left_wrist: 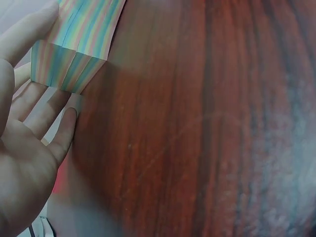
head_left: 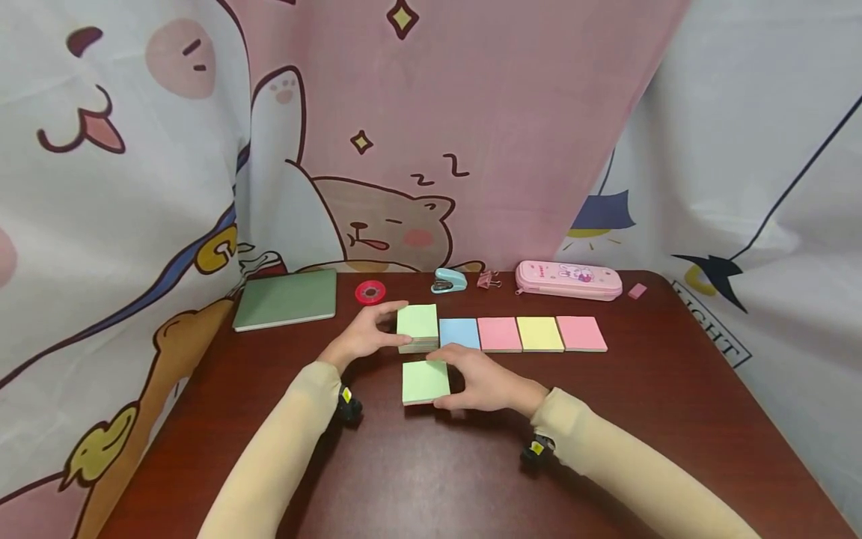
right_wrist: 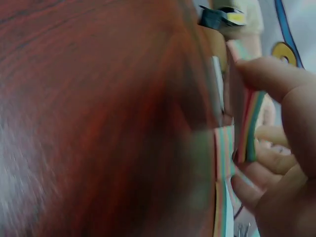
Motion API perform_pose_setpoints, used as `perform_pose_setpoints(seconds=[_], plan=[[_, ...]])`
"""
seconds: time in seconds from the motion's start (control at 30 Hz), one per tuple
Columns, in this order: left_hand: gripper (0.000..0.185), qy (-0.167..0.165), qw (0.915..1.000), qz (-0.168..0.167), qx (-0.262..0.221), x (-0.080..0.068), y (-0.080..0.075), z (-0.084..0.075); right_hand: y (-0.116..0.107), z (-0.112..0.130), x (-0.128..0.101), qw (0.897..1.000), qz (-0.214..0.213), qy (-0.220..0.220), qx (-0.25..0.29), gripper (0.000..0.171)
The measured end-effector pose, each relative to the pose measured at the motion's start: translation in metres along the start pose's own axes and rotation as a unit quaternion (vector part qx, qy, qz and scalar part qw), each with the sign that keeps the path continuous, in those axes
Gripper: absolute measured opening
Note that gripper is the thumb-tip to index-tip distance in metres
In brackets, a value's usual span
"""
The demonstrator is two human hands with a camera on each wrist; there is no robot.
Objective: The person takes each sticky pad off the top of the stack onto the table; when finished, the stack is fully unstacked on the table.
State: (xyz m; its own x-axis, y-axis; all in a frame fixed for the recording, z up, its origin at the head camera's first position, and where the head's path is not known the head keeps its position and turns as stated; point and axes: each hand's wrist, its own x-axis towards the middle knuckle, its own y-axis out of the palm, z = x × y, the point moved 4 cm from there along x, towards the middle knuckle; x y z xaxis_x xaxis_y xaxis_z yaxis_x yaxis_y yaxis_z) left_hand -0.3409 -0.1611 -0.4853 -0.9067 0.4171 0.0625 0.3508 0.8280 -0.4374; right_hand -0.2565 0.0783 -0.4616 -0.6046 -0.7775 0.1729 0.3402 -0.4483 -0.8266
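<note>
A thick stack of sticky notes [head_left: 417,322] with a green top stands at the left end of a row of pads. My left hand [head_left: 364,331] holds it from the left, thumb at the near side and fingers at the far side. Striped coloured edges of this stack [left_wrist: 74,54] show in the left wrist view. Nearer to me, my right hand [head_left: 486,380] grips a thinner green-topped sticky note pad [head_left: 424,380] by its right side. In the right wrist view that pad [right_wrist: 251,123] is held between thumb and fingers, its layered edge showing, raised off the table.
Rightward run a blue pad [head_left: 459,334], a pink pad [head_left: 500,334], a yellow pad [head_left: 540,334] and another pink pad [head_left: 582,333]. Behind lie a green notebook [head_left: 286,299], red tape roll [head_left: 370,292], stapler [head_left: 449,281], binder clips [head_left: 488,280], pencil case [head_left: 569,280] and eraser [head_left: 637,290].
</note>
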Motion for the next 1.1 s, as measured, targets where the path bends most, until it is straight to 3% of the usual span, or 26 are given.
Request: perform_pose_setpoints(seconds=[0.37,0.67,1.1], plan=[[0.083,-0.011,0.9999,0.002,0.008,0.001,-0.001,0.002,0.022,0.0,0.009,0.996,0.025,0.008,-0.08,0.066],[0.081,-0.01,0.9999,0.0,0.007,0.001,-0.002,0.001,0.016,-0.004,0.009,0.995,0.013,0.052,-0.079,0.069],[0.082,-0.019,0.9997,-0.004,0.013,0.0,0.0,0.002,0.019,-0.006,0.013,0.993,-0.015,0.066,-0.094,0.07]])
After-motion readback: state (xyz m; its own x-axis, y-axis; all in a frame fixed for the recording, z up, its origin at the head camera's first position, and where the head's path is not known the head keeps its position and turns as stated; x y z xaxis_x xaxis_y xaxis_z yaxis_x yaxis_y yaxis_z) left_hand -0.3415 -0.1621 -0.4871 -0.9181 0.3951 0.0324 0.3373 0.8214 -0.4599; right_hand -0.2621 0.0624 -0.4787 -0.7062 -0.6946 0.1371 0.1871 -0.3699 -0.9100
